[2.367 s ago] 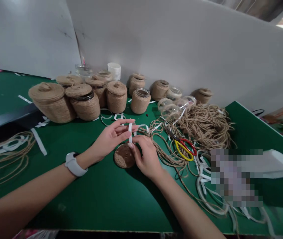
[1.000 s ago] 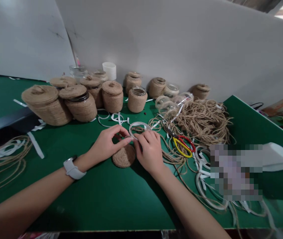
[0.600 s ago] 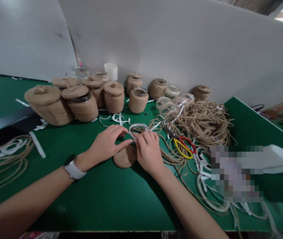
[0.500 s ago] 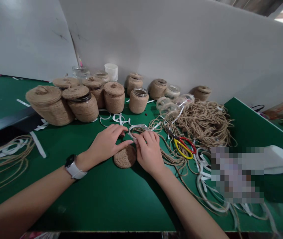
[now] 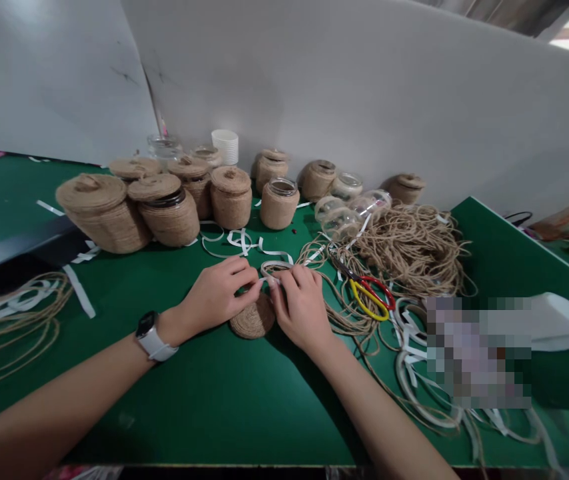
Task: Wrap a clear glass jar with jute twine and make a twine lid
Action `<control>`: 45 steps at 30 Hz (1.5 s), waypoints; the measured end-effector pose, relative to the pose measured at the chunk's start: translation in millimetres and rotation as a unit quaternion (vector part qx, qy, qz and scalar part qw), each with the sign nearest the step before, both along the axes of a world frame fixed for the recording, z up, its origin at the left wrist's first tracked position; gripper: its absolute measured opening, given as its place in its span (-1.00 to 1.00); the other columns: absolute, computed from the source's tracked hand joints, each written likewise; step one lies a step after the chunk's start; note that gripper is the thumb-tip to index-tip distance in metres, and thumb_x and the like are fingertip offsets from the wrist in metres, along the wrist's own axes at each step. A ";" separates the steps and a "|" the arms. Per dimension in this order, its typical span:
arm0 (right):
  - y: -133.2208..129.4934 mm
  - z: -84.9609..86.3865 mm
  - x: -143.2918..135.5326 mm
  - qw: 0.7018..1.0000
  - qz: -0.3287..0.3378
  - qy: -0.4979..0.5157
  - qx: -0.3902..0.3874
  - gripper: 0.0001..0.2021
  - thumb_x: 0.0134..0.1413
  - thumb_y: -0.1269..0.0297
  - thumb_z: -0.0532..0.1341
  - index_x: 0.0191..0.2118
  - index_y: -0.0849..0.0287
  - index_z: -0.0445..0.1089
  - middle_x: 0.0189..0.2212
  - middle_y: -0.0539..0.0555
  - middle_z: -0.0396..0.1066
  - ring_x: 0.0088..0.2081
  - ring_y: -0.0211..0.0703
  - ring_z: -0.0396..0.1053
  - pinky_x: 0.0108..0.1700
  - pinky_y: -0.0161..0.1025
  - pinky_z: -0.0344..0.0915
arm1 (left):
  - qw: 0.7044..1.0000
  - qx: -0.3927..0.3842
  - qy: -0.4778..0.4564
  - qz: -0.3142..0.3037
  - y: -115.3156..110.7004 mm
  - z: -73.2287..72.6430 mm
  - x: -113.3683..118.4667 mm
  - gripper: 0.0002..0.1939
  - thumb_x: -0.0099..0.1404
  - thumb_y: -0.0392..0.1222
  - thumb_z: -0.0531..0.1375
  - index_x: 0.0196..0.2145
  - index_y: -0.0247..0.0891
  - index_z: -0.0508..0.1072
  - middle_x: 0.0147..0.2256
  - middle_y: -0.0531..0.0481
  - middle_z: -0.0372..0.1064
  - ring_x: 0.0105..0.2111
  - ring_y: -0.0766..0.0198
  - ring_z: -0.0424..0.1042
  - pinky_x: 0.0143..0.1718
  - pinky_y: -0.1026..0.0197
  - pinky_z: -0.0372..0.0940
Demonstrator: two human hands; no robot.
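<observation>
A round coil of jute rope (image 5: pixel 253 319), flat like a lid, lies on the green table just below my fingertips. My left hand (image 5: pixel 218 291), with a watch at the wrist, pinches a thin white tape strip (image 5: pixel 266 268) above the coil's far edge. Close beside it, the thumb and fingers of my right hand (image 5: pixel 302 308) are closed on the same strip. The strip loops up behind my fingers and lies over some jute strands. My fingers hide its pinched part.
Several rope-wrapped jars (image 5: pixel 169 217) stand along the back, beside stacked white cups (image 5: pixel 225 147). Scissors (image 5: pixel 370 297) with red and yellow handles lie to the right, near a heap of jute rope (image 5: pixel 414 250). Tape rolls (image 5: pixel 404 373) and loose strands (image 5: pixel 12 333) flank my arms.
My left thumb and fingers have closed together and come nearer my right fingertips at the tape. The white loop has dropped lower and flatter. The rope coil stays in place.
</observation>
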State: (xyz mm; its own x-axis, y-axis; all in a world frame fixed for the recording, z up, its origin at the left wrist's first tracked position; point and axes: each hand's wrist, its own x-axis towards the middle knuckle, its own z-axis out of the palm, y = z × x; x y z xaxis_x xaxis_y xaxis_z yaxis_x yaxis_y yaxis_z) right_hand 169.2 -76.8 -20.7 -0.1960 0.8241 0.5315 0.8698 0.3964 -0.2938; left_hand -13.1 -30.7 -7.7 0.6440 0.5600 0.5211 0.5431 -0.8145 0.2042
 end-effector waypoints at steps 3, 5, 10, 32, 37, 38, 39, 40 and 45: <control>0.3 -0.2 -1.8 1.000 -0.003 0.013 0.001 -0.74 0.35 0.26 0.00 -0.28 0.18 0.40 -0.33 0.10 0.38 -0.23 -0.08 0.28 -0.13 -0.11 0.13 | 1.000 -0.013 -0.002 0.004 -0.5 0.8 -0.1 -0.74 0.41 -0.16 0.05 -0.44 -0.25 0.35 -0.44 0.01 0.26 -0.38 0.25 0.30 -0.35 0.23 0.24; 0.7 -0.4 -2.8 1.000 -0.008 0.011 0.009 -0.74 0.34 0.26 0.02 -0.31 0.18 0.39 -0.35 0.09 0.37 -0.25 -0.08 0.26 -0.14 -0.11 0.12 | 1.000 -0.015 0.005 0.012 -1.2 1.6 0.4 -0.72 0.42 -0.12 0.04 -0.44 -0.25 0.34 -0.43 0.01 0.27 -0.36 0.25 0.31 -0.35 0.23 0.24; 0.3 0.6 -1.7 0.999 -0.023 0.013 0.041 -0.75 0.34 0.27 0.03 -0.32 0.17 0.39 -0.37 0.09 0.37 -0.25 -0.08 0.25 -0.13 -0.11 0.12 | 0.996 -0.019 0.038 0.081 -1.4 2.2 0.0 -0.57 0.39 0.15 0.01 -0.42 -0.25 0.33 -0.39 -0.03 0.28 -0.36 0.19 0.32 -0.41 0.21 0.22; -4.7 5.8 -2.8 0.994 0.003 0.087 0.069 -0.78 0.28 0.27 0.08 -0.39 0.13 0.36 -0.44 0.04 0.31 -0.28 -0.10 0.22 -0.22 -0.13 0.07 | 0.993 -0.012 -0.095 -0.063 -11.3 13.0 4.9 -0.77 0.42 -0.21 0.06 -0.37 -0.24 0.42 -0.38 -0.03 0.39 -0.32 0.25 0.36 -0.25 0.18 0.30; -8.5 14.9 -7.8 0.992 0.021 0.103 0.067 -0.76 0.27 0.26 0.07 -0.43 0.13 0.34 -0.44 0.04 0.28 -0.28 -0.09 0.19 -0.23 -0.13 0.07 | 0.993 0.102 -0.017 -0.065 -10.8 20.9 0.0 -0.78 0.40 -0.25 0.06 -0.38 -0.19 0.43 -0.40 -0.01 0.42 -0.32 0.23 0.41 -0.30 0.16 0.31; -7.3 15.2 -6.7 0.992 0.024 0.108 0.061 -0.76 0.27 0.26 0.07 -0.43 0.13 0.34 -0.44 0.04 0.28 -0.28 -0.09 0.19 -0.24 -0.13 0.07 | 0.990 0.120 -0.003 -0.074 -11.1 22.4 -1.2 -0.78 0.40 -0.27 0.06 -0.38 -0.17 0.43 -0.40 0.00 0.43 -0.30 0.23 0.43 -0.32 0.17 0.30; -4.9 14.6 -3.5 0.992 0.024 0.115 0.053 -0.76 0.27 0.26 0.08 -0.43 0.13 0.34 -0.44 0.03 0.28 -0.28 -0.10 0.19 -0.24 -0.14 0.06 | 0.986 0.138 0.009 -0.089 -12.1 23.6 -2.4 -0.79 0.39 -0.30 0.07 -0.38 -0.16 0.43 -0.39 0.02 0.45 -0.28 0.23 0.44 -0.34 0.18 0.30; -1.5 13.4 1.8 0.991 0.017 0.126 0.049 -0.76 0.27 0.26 0.08 -0.43 0.13 0.33 -0.45 0.03 0.28 -0.29 -0.10 0.19 -0.25 -0.15 0.06 | 0.983 0.152 0.015 -0.106 -14.0 24.5 -3.6 -0.79 0.38 -0.32 0.07 -0.37 -0.14 0.43 -0.38 0.03 0.46 -0.27 0.24 0.46 -0.35 0.19 0.30; 19.4 -0.5 43.4 0.970 -0.117 0.189 0.096 -0.69 0.31 0.18 0.04 -0.46 0.13 0.30 -0.46 0.02 0.29 -0.32 -0.10 0.19 -0.23 -0.13 0.06 | 0.991 0.083 -0.055 -0.087 -26.0 24.0 -4.3 -0.85 0.36 -0.24 0.10 -0.32 -0.09 0.45 -0.37 0.02 0.45 -0.28 0.21 0.45 -0.28 0.14 0.36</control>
